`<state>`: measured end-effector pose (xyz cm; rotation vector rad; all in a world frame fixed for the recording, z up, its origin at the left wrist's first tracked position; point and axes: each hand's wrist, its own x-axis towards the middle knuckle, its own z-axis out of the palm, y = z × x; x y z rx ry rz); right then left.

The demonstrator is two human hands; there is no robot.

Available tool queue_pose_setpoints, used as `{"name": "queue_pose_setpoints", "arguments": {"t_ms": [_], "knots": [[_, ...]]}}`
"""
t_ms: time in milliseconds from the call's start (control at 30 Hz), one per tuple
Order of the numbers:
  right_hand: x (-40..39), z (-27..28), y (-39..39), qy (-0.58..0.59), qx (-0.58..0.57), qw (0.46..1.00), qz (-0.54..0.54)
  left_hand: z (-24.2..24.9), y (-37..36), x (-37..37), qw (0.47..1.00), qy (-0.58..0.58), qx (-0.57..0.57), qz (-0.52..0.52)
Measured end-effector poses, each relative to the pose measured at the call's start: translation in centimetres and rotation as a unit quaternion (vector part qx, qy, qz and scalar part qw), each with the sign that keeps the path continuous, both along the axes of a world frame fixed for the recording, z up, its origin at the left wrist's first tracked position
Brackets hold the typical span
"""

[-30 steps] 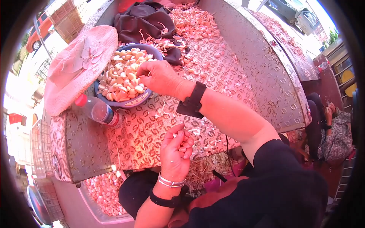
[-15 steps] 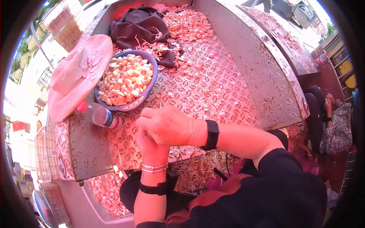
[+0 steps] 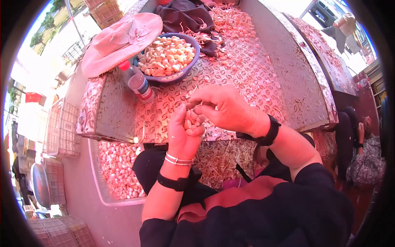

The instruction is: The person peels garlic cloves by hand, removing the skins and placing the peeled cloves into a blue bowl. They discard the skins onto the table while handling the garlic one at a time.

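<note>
My left hand is palm up near the front edge of the metal table, fingers curled round several garlic cloves. Just above it, my right hand has its thumb and forefinger closed in a pinch near the cloves; what lies between those fingertips is too small to make out. Beyond my hands stands a purple bowl heaped with peeled garlic cloves. A plastic bottle with a red cap leans beside the bowl.
A pink hat rests over the table's left wall. Dark cloth and garlic skins lie at the back. Below left, a tub holds unpeeled-looking cloves. Another person sits at right; crates stand at left.
My hands, pressed together before, have come slightly apart; the left has turned up and shows cloves. The view has shifted, so the table and bowl appear higher and further right.
</note>
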<state>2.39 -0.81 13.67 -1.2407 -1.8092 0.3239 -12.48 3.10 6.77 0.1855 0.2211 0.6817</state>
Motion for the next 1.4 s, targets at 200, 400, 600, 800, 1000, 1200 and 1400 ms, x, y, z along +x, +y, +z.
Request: {"name": "queue_pose_setpoints", "arguments": {"t_ms": [200, 400, 600, 800, 1000, 1200, 1400], "knots": [[-3.1, 2.0, -4.4, -0.025, -0.089, 0.995, 0.045, 1.9, -4.0, -10.8, 0.985, 0.081, -0.002, 0.154], [-9.2, 1.0, -6.0, -0.031, -0.05, 0.989, 0.135, 2.1, -7.6, -16.7, 0.969, 0.03, -0.058, 0.237], [-15.3, 0.5, -6.4, -0.008, 0.013, 0.986, 0.167, 2.2, -10.7, -14.8, 0.954, 0.042, -0.116, 0.273], [-14.6, 0.6, -8.1, -0.084, 0.009, 0.99, 0.11, 2.5, -12.8, -14.8, 0.972, -0.061, -0.093, 0.206], [-13.2, 1.9, -10.7, -0.079, 0.028, 0.994, 0.072, 2.2, -15.0, -14.0, 0.979, -0.055, -0.127, 0.148], [-10.4, 1.7, -13.5, -0.051, 0.024, 0.997, 0.044, 1.7, -16.0, -12.8, 0.984, -0.085, -0.142, 0.072], [-7.8, 0.7, -15.9, -0.013, 0.007, 0.999, 0.043, 2.1, -16.8, -11.1, 0.986, -0.095, -0.136, 0.032]]}}
